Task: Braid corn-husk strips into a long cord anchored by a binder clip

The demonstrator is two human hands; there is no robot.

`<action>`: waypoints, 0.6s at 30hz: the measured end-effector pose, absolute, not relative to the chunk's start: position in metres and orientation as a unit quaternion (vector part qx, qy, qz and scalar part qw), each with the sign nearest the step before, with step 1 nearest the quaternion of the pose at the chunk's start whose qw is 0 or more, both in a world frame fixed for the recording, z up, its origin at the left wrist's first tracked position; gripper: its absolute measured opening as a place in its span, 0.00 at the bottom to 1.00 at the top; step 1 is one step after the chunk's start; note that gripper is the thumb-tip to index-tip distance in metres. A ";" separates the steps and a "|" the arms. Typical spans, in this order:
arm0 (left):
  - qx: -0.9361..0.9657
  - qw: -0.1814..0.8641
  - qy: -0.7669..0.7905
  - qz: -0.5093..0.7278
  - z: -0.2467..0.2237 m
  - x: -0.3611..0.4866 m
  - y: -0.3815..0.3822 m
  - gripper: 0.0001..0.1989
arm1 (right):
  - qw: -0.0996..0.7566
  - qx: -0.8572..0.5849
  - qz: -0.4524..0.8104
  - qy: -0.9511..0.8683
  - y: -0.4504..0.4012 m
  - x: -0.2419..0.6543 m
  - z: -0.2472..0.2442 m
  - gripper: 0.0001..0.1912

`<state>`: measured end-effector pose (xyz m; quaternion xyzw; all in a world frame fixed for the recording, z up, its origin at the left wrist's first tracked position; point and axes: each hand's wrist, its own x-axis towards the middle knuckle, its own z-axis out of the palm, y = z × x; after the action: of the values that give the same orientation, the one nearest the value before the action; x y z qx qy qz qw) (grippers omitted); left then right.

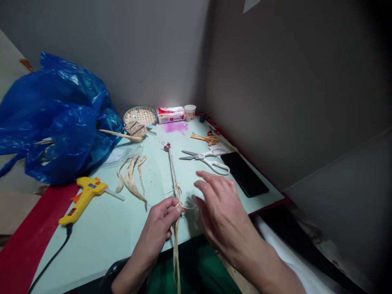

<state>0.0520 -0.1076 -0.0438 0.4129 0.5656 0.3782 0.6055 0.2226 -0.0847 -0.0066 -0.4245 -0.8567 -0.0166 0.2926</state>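
Note:
A pale braided cord of dry husk-like strips (174,171) runs from a dark red binder clip (167,146) on the table towards me. My left hand (161,216) pinches the cord between thumb and fingers near the table's front edge. Below that pinch, loose strips (175,253) hang down past the edge. My right hand (219,204) is raised just right of the cord, fingers apart, with nothing visible in it. A thin strand end sticks out from the cord towards it. White-handled scissors (205,157) lie with parted blades beyond my right hand.
A yellow glue gun (84,198) and loose dry husks (131,177) lie at left, near a big blue plastic bag (61,118). A black phone (245,173) is at right. A woven basket (140,116), tissue pack (170,115) and paper cup (190,112) stand at the back.

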 end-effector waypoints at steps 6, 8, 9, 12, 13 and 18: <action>0.400 0.621 0.554 0.384 -0.044 0.050 -0.109 0.13 | 0.406 -0.410 -0.075 -0.814 -0.094 0.210 0.001 0.17; 0.400 0.624 0.551 0.383 -0.045 0.050 -0.109 0.13 | 0.413 -0.420 -0.036 -0.807 -0.097 0.211 0.000 0.14; 0.398 0.624 0.552 0.384 -0.046 0.050 -0.109 0.14 | 0.390 -0.420 0.000 -0.820 -0.098 0.211 -0.003 0.11; 0.372 0.628 0.558 0.394 -0.049 0.049 -0.109 0.18 | 0.271 -0.428 0.234 -0.830 -0.095 0.205 -0.019 0.07; 0.359 0.631 0.562 0.396 -0.051 0.049 -0.109 0.19 | 0.254 -0.431 0.313 -0.808 -0.093 0.204 -0.024 0.09; 0.344 0.628 0.574 0.397 -0.056 0.049 -0.108 0.24 | 0.279 -0.436 0.435 -0.736 -0.078 0.201 -0.039 0.12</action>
<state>0.0493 -0.1079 -0.0555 0.3443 0.5742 0.3971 0.6277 0.2013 -0.0780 -0.0386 -0.4363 -0.7362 0.4354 0.2794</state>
